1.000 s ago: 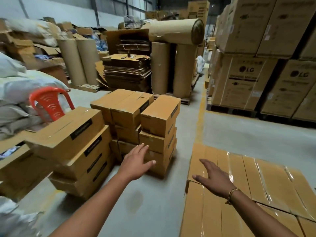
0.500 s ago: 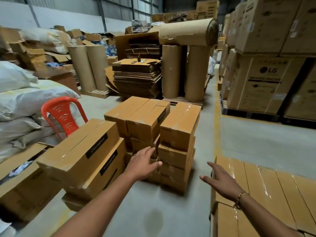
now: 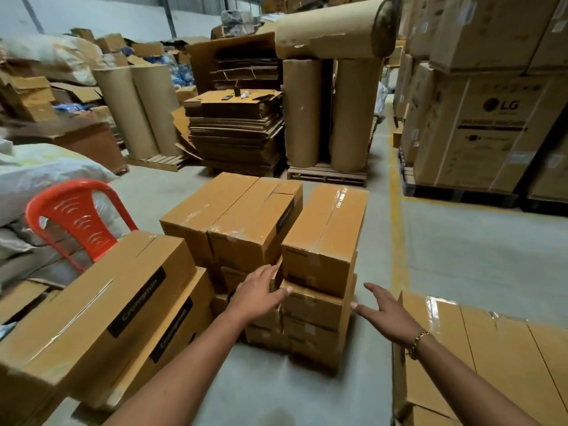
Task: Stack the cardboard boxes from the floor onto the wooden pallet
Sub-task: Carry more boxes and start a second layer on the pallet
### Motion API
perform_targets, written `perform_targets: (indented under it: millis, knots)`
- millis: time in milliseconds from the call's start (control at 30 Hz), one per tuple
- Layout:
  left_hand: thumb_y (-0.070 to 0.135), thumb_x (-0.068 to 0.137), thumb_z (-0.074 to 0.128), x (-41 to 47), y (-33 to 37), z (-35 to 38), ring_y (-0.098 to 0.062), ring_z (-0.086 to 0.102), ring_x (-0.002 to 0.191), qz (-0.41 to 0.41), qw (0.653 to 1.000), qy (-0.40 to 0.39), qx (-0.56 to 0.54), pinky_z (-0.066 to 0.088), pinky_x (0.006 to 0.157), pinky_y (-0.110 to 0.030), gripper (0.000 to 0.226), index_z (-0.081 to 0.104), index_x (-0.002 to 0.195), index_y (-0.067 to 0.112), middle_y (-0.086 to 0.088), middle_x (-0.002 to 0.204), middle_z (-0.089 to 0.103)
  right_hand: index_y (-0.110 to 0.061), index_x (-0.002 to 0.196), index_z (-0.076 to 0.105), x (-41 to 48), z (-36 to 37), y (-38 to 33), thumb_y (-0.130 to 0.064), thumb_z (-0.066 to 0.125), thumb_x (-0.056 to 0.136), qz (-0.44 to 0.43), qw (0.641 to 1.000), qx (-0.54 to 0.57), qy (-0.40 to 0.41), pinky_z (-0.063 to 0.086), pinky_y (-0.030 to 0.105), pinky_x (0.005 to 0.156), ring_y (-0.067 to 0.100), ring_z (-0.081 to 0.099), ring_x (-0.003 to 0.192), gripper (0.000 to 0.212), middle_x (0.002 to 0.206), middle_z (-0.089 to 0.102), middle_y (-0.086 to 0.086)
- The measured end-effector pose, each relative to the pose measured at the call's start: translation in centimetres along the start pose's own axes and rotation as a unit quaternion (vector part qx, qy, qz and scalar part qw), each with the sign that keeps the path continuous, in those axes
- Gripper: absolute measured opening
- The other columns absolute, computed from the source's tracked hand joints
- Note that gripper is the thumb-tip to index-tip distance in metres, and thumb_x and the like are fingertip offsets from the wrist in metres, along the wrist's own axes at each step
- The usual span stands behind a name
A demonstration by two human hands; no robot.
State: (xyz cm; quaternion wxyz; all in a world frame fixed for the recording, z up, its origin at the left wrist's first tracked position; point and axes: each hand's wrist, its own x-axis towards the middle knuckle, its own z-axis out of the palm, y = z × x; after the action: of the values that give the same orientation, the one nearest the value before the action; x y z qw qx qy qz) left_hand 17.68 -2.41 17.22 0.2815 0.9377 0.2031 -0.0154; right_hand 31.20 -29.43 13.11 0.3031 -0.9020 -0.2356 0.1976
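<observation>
Left grip (image 3: 259,292): open, fingers straight and close together, arm stretched forward; fingertips at the 9 o'clock side of the near stack (image 3: 313,327), just under the top box (image 3: 325,232); contact unclear.
Right grip (image 3: 388,315): open, fingers spread, palm turned toward the near stack, apart from its 3 o'clock side; bracelet (image 3: 418,342) on the wrist.
Boxes: top box lies taped on the near stack, mid-frame on the floor (image 3: 461,256).
Neighbours: second stack (image 3: 233,219) touching at 10 o'clock; laid boxes (image 3: 491,348) at 4 o'clock.
Surroundings: red chair (image 3: 80,219) at 9 o'clock.
</observation>
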Motion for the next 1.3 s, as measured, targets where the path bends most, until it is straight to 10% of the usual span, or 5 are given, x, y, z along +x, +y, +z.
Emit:
perform_targets:
  millis: [1133, 1300]
  knots:
    - [0.052, 0.095, 0.062, 46.9, -9.2, 6.5, -0.03, 0.036, 0.146, -0.155, 0.946, -0.197, -0.206, 0.03, 0.116, -0.04, 0.081, 0.026, 0.159, 0.016, -0.006, 0.162, 0.034, -0.012, 0.157, 0.022, 37.7, 3.1, 4.2, -0.051, 0.056, 0.097, 0.348, 0.896, 0.269, 0.059, 0.03, 0.04, 0.114, 0.028, 0.031, 0.147, 0.08, 0.163, 0.027, 0.007]
    - [0.071, 0.083, 0.062, 47.5, -10.4, 7.8, -0.029, 0.043, 0.141, -0.196, 0.924, -0.229, -0.235, 0.036, 0.114, -0.041, 0.093, 0.032, 0.158, 0.024, -0.004, 0.157, 0.043, -0.007, 0.149, 0.038, 38.5, 3.2, 4.4, -0.04, 0.057, 0.1, 0.374, 0.875, 0.298, 0.071, 0.032, 0.027, 0.091, 0.03, 0.045, 0.135, 0.062, 0.148, 0.048, 0.01]
